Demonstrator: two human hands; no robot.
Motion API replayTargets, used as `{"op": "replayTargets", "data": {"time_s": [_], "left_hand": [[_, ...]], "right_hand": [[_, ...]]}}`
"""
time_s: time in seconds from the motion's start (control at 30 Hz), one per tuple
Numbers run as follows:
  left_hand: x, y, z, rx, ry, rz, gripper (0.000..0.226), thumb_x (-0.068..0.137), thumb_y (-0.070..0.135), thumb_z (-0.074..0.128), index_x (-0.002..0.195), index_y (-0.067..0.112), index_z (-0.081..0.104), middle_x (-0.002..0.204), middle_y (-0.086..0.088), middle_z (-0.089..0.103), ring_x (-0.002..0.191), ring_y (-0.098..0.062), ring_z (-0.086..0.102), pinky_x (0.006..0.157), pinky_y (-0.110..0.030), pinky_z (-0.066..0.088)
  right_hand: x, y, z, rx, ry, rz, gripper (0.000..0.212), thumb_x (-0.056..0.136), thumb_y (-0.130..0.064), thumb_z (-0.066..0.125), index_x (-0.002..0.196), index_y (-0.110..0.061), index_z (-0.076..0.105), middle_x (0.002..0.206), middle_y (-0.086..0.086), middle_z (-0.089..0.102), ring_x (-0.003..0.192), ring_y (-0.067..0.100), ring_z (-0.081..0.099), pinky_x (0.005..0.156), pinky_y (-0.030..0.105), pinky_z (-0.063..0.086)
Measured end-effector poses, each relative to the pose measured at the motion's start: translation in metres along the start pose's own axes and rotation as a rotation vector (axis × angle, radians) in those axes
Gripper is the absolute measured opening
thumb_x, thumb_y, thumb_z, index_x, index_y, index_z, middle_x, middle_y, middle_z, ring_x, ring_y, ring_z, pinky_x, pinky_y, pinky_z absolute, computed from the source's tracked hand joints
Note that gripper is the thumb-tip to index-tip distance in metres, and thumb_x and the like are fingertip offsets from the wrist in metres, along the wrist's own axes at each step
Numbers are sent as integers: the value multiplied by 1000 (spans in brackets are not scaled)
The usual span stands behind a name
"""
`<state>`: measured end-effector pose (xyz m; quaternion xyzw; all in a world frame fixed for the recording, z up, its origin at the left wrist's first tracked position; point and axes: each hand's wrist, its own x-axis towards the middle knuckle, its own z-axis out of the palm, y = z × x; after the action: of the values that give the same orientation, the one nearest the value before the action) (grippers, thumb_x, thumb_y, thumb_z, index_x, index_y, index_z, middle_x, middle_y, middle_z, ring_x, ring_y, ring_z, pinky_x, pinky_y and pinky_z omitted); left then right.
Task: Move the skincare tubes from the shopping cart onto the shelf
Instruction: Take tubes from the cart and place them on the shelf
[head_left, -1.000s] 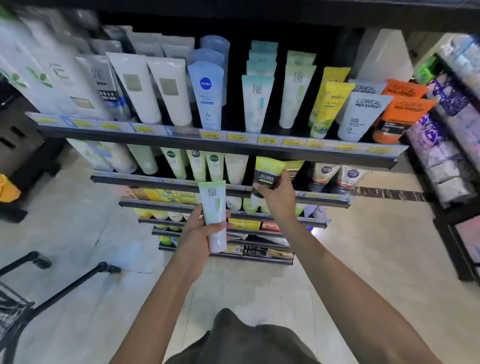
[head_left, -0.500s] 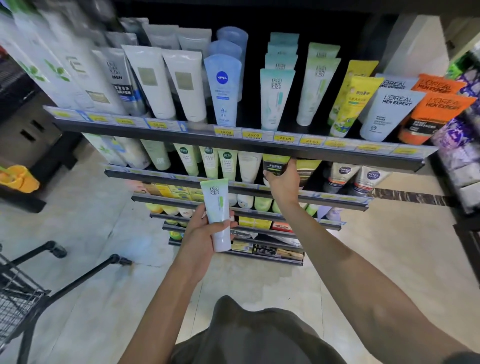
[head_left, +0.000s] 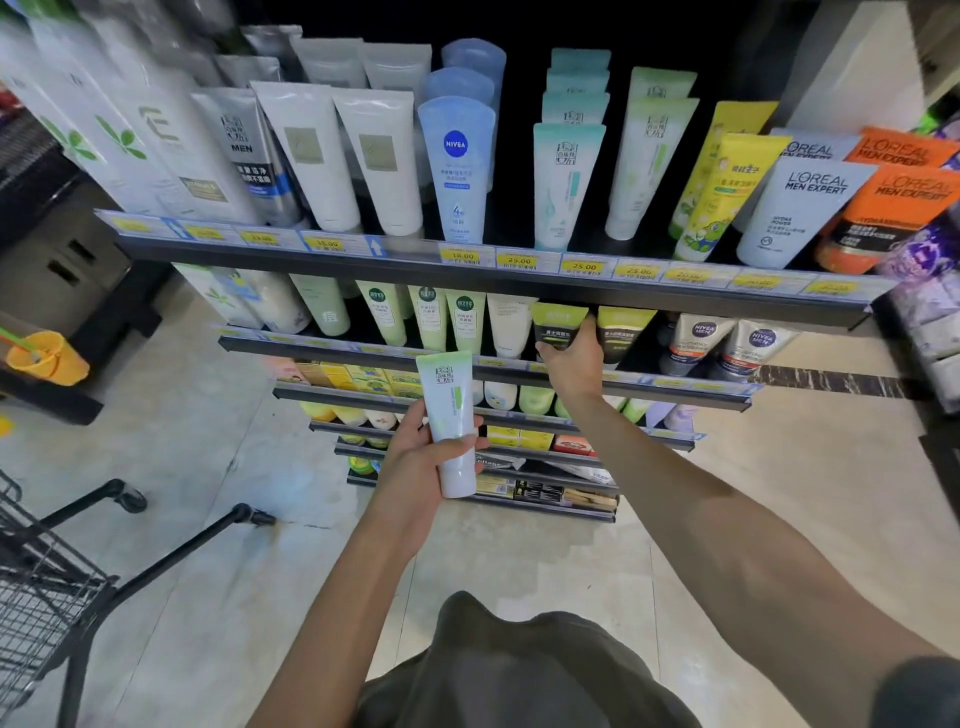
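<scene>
The right hand (head_left: 569, 358) seats a dark-and-green tube (head_left: 558, 325) on the second shelf (head_left: 675, 383). The left hand (head_left: 415, 467) grips a white-green tube (head_left: 449, 421), unshelved.

Bare forearms, dark olive-grey shirt (head_left: 519, 675)

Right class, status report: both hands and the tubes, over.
Left hand holding white-green tube. Right hand gripping black-green tube on second shelf. Path clear.
</scene>
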<state>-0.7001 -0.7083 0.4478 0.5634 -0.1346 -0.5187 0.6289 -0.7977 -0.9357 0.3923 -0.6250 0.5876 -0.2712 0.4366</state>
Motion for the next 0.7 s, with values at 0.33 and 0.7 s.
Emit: {"op": "replayTargets", "data": {"time_s": [0.33,0.7], "left_hand": [[-6,-1,-4,-1,-12,4,57,88,-11,63,131,26,59,113,-6,75,94,-27,73,75,-41,58],[-8,-4,-5,7,-20,-24,56,89,-12,61,130,26,59,112,0,76,90,-18,75,72,-36,60]], "right_hand": [[4,4,2,-30,23,1,53,88,-22,81,130,-6,52,122,11,68,118,32,65,97,37,54],[7,5,4,-29,67,18,52,88,-21,80,130,-6,54,125,12,68,119,32,65,100,38,54]]}}
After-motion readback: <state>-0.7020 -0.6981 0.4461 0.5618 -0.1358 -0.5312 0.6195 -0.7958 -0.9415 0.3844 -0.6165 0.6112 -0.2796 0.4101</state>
